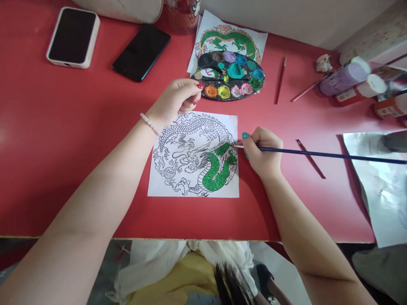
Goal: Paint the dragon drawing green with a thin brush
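My right hand [265,150] pinches a long blue paintbrush [302,153] near its ferrule. The brush tip touches the right side of a dragon line drawing [178,169] on white paper, beside a green-painted stretch of the body. Part of the dragon is green; the rest is bare black outline. My left hand [181,99], with a beaded bracelet, is closed at the left edge of a dark oval paint palette [229,96], its thumb over the rim; the other fingertips are partly hidden. Orange, yellow, pink, blue and green paints fill the palette's wells.
A coloured dragon picture [259,42] lies partly under the palette. Two thin brushes [280,80] [310,159] rest on the red table [79,127]. Paint bottles [345,76] stand at the right, above a silvery sheet [381,190]. A black phone [141,53] and a white-framed device [73,37] lie back left.
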Demonstrator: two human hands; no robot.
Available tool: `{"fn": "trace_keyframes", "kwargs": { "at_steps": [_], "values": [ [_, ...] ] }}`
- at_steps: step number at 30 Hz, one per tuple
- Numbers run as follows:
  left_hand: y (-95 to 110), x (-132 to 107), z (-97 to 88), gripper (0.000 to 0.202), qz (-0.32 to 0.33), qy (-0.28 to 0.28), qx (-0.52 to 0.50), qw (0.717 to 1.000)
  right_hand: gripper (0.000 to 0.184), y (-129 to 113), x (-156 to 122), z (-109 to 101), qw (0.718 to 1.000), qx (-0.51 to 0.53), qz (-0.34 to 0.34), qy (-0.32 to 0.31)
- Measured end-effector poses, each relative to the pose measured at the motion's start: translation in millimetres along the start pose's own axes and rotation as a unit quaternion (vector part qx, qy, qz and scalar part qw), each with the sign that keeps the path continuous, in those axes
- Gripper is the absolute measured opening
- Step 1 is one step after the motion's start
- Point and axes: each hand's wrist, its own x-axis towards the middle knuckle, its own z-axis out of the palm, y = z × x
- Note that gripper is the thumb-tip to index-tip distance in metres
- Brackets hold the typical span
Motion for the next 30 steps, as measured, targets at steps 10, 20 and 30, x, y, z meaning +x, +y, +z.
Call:
{"fn": "trace_keyframes", "kwargs": {
  "at_steps": [10,20,30],
  "values": [
    [1.2,-0.8,-2.0,0.028,0.01,-0.027,0.002,1.0,0.037,-0.3,1.1,-0.4,1.0,0.005,-0.007,0.002],
    [-1.8,-0.3,-0.8,0.028,0.003,0.001,-0.003,1.0,0.038,0.8,1.0,-0.3,1.0,0.003,-0.013,-0.003],
    [-0.9,-1.1,-1.8,0.03,0.025,-0.034,-0.011,0.999,0.037,-4.0,1.9,-0.1,0.999,-0.026,-0.022,0.013]
  ]
}}
